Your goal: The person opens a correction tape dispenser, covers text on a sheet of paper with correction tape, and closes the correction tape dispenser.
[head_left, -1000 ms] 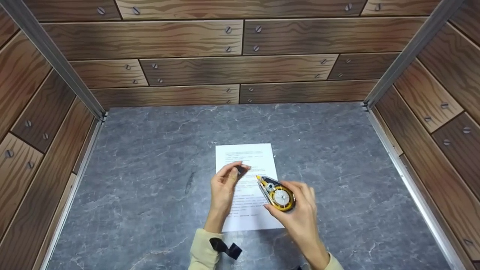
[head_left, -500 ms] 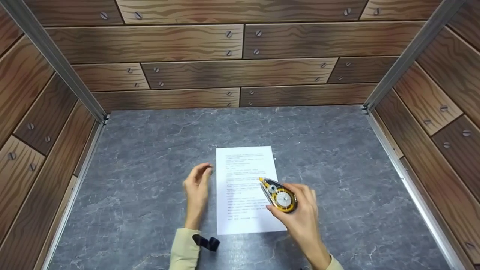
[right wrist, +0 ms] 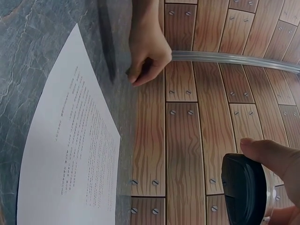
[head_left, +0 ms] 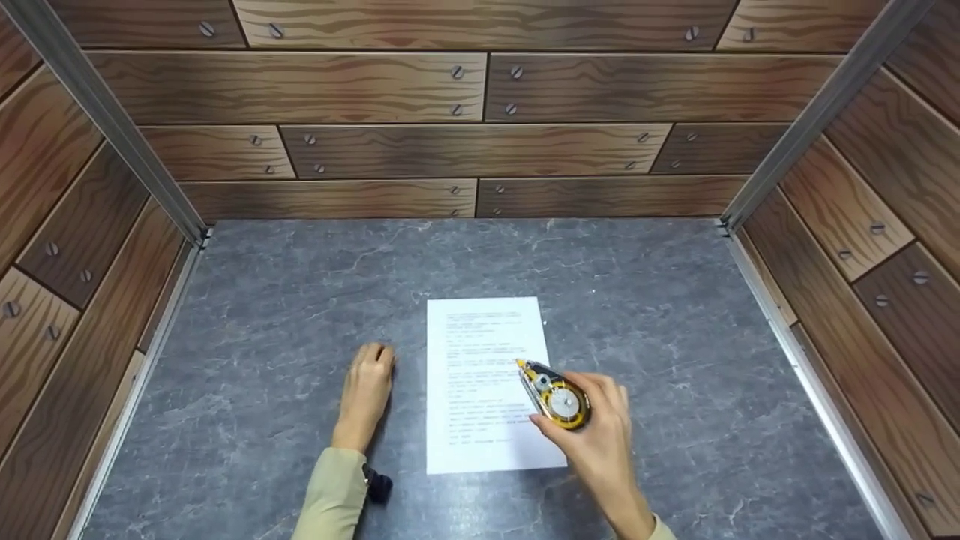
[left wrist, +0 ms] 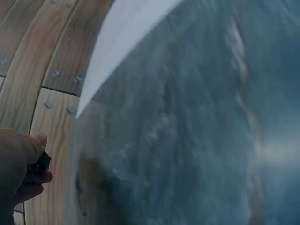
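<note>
My right hand (head_left: 604, 431) grips a yellow-and-black correction tape dispenser (head_left: 559, 397) by its rounded end. Its yellow tip points up and left, over the right part of a printed sheet of paper (head_left: 480, 375). From the right wrist view, the dark back edge of the dispenser (right wrist: 243, 190) shows between thumb and fingers. My left hand (head_left: 367, 386) is to the left of the sheet, knuckles up, its fingers curled under. In the left wrist view a small black cap (left wrist: 42, 163) is pinched between its thumb and fingers; the head view hides that cap.
The paper lies flat on a grey marbled table (head_left: 300, 300). Wood-patterned walls (head_left: 480, 90) stand at the back and both sides, with metal rails (head_left: 825, 405) along the table's side edges. A black wrist strap mount (head_left: 379, 486) juts from the left sleeve.
My left hand has moved left with the black cap, off the paper, and turned knuckles up toward the table. The right hand keeps its grip on the correction tape, almost unmoved.
</note>
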`<state>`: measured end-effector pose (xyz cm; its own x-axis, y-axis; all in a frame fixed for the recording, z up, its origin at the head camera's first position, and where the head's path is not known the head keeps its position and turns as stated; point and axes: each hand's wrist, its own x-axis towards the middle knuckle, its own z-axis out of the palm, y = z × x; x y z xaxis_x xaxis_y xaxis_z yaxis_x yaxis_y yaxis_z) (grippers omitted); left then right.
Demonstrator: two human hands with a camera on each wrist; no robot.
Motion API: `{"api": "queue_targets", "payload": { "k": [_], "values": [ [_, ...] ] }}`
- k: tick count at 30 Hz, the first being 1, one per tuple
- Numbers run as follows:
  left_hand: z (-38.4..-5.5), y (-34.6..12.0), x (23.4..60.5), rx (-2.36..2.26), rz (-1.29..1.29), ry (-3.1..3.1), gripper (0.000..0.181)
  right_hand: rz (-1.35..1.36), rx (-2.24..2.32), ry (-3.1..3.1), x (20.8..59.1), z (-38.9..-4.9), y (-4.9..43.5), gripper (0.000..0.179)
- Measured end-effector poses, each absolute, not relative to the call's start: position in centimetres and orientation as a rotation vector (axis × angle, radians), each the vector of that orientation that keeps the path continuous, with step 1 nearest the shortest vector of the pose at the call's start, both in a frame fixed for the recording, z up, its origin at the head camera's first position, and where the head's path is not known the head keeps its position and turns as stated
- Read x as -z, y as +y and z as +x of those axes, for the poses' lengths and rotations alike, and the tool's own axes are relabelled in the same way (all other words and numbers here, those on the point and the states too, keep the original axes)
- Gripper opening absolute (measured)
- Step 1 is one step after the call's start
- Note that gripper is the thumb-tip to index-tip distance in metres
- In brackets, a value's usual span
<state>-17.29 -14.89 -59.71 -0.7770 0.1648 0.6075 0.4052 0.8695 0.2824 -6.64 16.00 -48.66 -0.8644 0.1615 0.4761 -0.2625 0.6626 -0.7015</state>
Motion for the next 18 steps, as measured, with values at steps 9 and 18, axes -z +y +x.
{"api": "queue_targets", "payload": {
  "k": [9, 18],
  "values": [
    [-18.4, -15.3, 61.3, 0.507, -0.424, -2.53, 0.005, 0.033, -1.122, -2.37, 49.0, -6.7, 15.6, 0.069],
    [-18.6, -15.4, 61.7, 0.549, -0.399, -2.556, 0.005, 0.016, -1.157, -2.351, 49.5, -6.6, 15.4, 0.069]
  ]
}}
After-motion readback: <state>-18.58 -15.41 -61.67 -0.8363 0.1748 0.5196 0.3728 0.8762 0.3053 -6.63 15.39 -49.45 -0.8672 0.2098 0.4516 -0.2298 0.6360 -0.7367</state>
